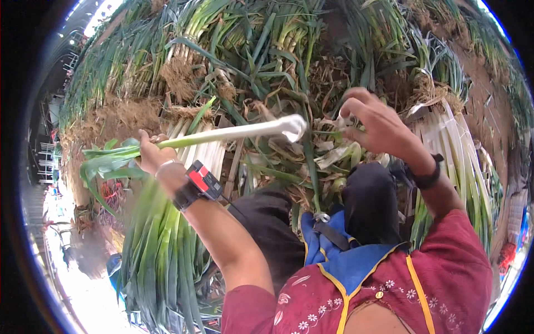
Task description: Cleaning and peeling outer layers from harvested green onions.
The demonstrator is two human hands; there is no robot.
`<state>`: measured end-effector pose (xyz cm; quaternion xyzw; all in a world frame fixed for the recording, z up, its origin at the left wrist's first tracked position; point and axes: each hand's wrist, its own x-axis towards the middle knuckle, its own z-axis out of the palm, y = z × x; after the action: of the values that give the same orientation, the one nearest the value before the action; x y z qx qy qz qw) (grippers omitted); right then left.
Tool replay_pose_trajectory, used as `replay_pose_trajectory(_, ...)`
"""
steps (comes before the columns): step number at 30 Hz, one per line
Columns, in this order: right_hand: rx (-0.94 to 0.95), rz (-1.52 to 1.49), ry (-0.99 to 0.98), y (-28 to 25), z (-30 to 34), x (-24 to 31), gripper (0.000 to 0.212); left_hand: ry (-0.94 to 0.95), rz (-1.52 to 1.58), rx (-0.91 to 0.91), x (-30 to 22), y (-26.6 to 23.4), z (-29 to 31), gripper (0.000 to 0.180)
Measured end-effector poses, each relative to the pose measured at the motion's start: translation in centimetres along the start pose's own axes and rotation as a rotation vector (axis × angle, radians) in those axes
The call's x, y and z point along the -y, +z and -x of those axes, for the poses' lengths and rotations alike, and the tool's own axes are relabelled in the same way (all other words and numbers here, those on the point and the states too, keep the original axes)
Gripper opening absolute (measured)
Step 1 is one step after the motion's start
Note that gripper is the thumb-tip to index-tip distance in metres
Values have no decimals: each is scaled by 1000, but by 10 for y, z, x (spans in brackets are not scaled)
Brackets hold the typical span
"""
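Note:
My left hand (pixel 153 153) is closed around the green upper part of a leek (pixel 233 133). Its white shaft slants up to the right, and the pale root end points toward my right hand. Green leaves trail from the other side of my fist. Apart from the leek, my right hand (pixel 375 122) is raised with its fingers curled inward. Something small and whitish shows at those fingertips, too little to name. Below my left forearm lies a pile of leeks (pixel 161 234) with white stalks and long green leaves.
Bundled leeks with brown roots (pixel 183 72) line the far side. Another pile of white-stalked leeks (pixel 456 150) lies at my right. Loose leaves and peelings (pixel 328 150) litter the ground ahead of my knees. A red-and-black device (pixel 204 179) is strapped to my left wrist.

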<state>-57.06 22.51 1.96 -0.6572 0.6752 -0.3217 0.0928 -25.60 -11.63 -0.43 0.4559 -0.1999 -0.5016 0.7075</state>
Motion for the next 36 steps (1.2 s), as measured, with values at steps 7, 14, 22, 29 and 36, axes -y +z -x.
replay_pose_trajectory(7,303,-590,381,44,-22,-27,58,-17,-13,-6,-1,5,3,42)
replay_pose_trajectory(14,536,-1162,418,62,-35,-27,53,-133,-10,29,2,-3,-15,40)
replay_pose_trajectory(22,496,-228,350,37,-19,-40,21,80,-101,-68,-5,7,1,61)
replay_pose_trajectory(29,274,0,73,30,-34,-36,16,216,-170,6,-9,30,47,74)
replay_pose_trajectory(36,287,-814,209,62,-78,3,16,212,-77,252,-4,43,67,67)
